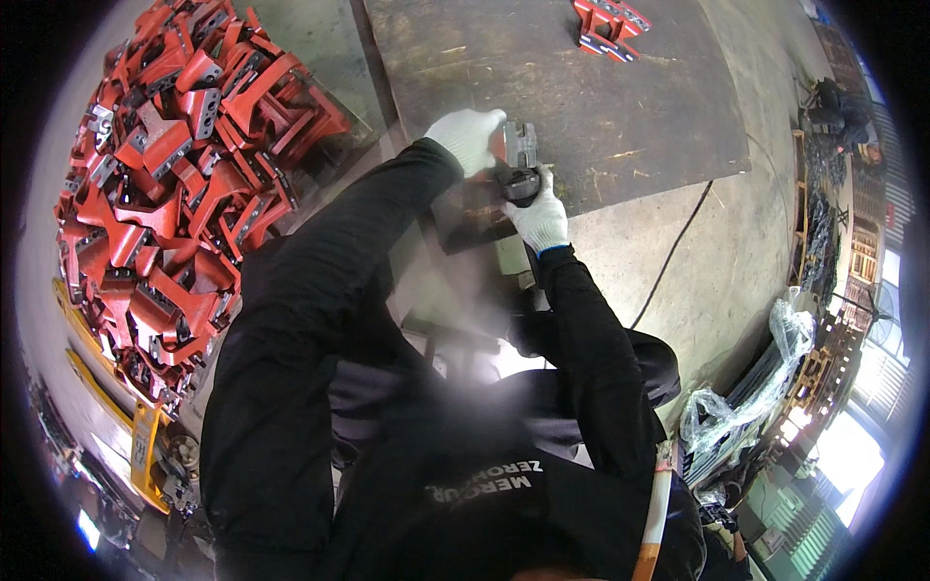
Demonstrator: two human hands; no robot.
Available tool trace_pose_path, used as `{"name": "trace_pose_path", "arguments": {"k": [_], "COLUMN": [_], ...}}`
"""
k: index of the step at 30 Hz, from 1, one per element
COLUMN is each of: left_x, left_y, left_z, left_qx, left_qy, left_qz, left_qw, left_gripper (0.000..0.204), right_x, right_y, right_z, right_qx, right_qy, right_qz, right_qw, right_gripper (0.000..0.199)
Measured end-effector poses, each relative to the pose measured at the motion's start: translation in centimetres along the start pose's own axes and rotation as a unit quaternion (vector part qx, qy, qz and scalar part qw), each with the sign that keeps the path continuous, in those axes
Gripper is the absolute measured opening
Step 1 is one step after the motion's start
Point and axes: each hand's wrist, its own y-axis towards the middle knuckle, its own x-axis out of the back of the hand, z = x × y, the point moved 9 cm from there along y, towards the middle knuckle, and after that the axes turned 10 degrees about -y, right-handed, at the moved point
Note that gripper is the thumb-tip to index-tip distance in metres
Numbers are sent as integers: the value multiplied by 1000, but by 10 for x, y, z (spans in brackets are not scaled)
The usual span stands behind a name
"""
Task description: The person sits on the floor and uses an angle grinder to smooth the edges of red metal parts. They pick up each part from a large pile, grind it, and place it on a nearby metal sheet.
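A part (pixel 521 145) with a bare metal face is held over the dark sheet (pixel 678 116), just in from its near edge and toward the near left corner; whether it also rests there cannot be told. Its left side is gripped by the gloved left hand (pixel 469 138), fingers curled. A dark tool (pixel 521 186) is clasped by the right hand (pixel 541 217), its round head set right at the part's near end. Near the sheet's right edge, toward the far side, red brackets (pixel 610 29) are laid. Beyond its left edge, red pieces (pixel 160 208) are heaped. A black cable (pixel 673 254) is stretched from the near edge across the floor (pixel 717 261).
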Motion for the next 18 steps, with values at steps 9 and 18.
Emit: {"name": "trace_pose_path", "arguments": {"k": [9,18], "left_x": [-1,-1], "left_y": [-1,-1], "left_z": [2,0], "left_qx": [12,1], "left_qy": [-4,-5], "left_qz": [7,2], "left_qw": [1000,1000], "left_gripper": [69,69], "right_x": [6,-3], "right_y": [31,63], "right_z": [30,31], "right_qx": [55,60], "right_qy": [-13,-47], "right_qz": [-25,-4], "right_qw": [998,997], "right_gripper": [93,95]}}
